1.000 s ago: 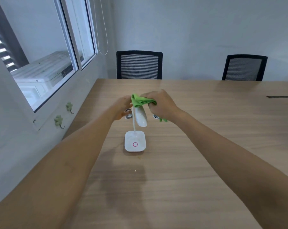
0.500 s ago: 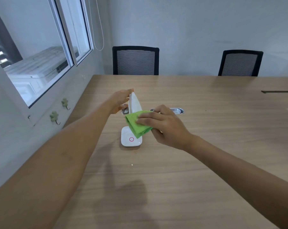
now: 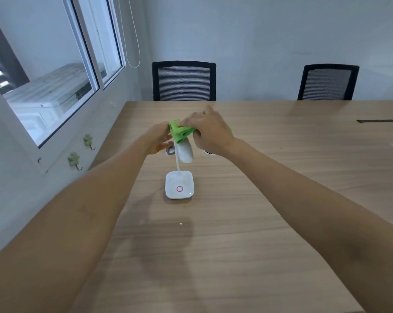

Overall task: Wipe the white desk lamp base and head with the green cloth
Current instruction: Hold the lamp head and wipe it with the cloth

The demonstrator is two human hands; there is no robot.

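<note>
The white desk lamp stands on the wooden table, its square base (image 3: 179,185) marked with a pink ring. A thin neck rises to the oval lamp head (image 3: 185,151), which hangs tilted downward. The green cloth (image 3: 179,132) is folded over the top end of the head. My right hand (image 3: 210,131) grips the cloth and presses it onto the head from the right. My left hand (image 3: 159,137) is at the head's left side, against the cloth; whether it grips the lamp is hidden.
The wooden table (image 3: 258,222) runs along a wall with a window (image 3: 55,64) on the left. Two black mesh chairs (image 3: 184,81) (image 3: 328,82) stand at the far edge. A cable grommet (image 3: 170,151) lies behind the lamp, a dark slot (image 3: 379,121) at far right.
Half a second ago the head was upright with the cloth low on it. Now the head tilts down and my right hand has carried the cloth up to its top end.
</note>
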